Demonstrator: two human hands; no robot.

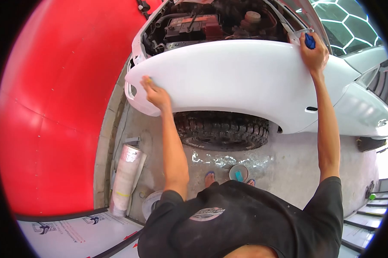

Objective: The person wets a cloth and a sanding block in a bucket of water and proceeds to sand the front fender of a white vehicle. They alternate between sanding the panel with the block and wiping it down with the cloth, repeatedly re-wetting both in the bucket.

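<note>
A white car fender spans the middle of the view, above a dark tire. My left hand is at the fender's left part, fingers pressed together around a small yellowish item, mostly hidden by the fingers. At the fender's upper right corner, beside the base of the windshield, my right hand is closed on a blue cloth. Both arms are stretched out over the fender.
Behind the fender lies the open engine bay with a battery and a reservoir cap. A red wall stands at left. Near my feet is a bucket; a foil roll and a pale bucket are lower left.
</note>
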